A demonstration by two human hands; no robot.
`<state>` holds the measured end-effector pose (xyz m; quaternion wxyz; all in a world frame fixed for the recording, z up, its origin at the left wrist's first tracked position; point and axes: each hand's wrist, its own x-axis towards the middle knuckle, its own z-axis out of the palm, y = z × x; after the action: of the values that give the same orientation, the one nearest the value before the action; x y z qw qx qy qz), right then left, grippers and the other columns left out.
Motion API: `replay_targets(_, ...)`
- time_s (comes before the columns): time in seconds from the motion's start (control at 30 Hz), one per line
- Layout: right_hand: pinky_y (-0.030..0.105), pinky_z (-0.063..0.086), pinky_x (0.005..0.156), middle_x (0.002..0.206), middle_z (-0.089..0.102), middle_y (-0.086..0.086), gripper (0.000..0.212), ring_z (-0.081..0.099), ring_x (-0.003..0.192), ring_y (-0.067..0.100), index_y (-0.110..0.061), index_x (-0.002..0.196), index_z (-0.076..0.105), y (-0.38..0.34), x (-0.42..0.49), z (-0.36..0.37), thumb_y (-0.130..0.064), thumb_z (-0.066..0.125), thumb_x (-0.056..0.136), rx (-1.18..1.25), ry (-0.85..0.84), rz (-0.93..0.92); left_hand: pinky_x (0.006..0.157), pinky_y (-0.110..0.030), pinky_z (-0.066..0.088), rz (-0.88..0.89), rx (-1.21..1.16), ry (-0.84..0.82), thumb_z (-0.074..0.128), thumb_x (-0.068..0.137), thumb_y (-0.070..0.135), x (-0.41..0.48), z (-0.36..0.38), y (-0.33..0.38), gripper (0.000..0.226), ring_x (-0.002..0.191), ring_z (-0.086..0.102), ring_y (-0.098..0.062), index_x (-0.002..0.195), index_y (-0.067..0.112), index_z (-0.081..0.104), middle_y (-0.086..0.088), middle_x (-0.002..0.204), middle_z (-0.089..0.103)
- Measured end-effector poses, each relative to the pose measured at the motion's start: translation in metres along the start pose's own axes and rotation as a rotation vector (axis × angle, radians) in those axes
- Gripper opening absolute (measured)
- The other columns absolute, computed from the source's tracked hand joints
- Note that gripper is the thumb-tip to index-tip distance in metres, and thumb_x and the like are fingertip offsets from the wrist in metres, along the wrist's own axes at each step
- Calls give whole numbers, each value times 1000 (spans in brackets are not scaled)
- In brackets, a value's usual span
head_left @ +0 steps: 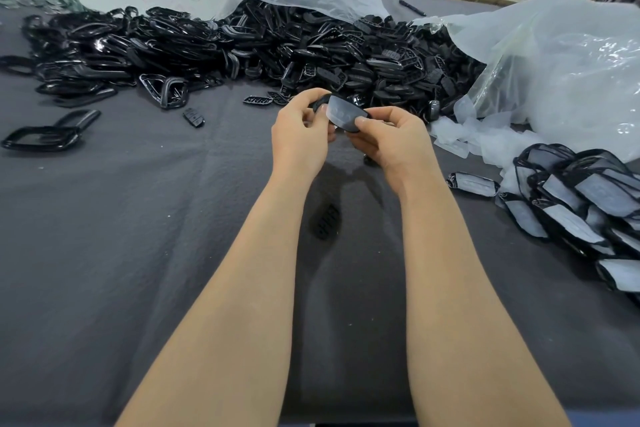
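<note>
Head view: left hand (299,139) and right hand (394,146) each pinch an end of one black shell (346,116), pale film on its face, held above the tabletop (138,218). Judged light, stiff and slick, so grip it by the edges. The grey cloth should stop sliding. Parts pile (277,45) beyond the hands; filmed stack (588,198) right of the right hand.

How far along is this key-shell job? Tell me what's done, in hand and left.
Done: a stack of film-covered shells lies at the right. In hand: the left hand and right hand pinch one black shell with a clear film on it. Left: the large heap of bare black parts behind, so most likely remains.
</note>
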<state>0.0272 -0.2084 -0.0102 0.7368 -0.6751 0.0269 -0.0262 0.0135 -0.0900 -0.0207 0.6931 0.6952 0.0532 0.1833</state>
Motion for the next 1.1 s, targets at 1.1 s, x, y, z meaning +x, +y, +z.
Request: replay_targets(1.1,19,51,75,79,59,-9,15,60,74,3,-15,97,55,3,-9,17,-6,62,87,-337,245,-301,65,-17,55,-182,-97,-91,56,94,3,-6,2,6,14,68,71,-8,93,17,56,-11,95,70)
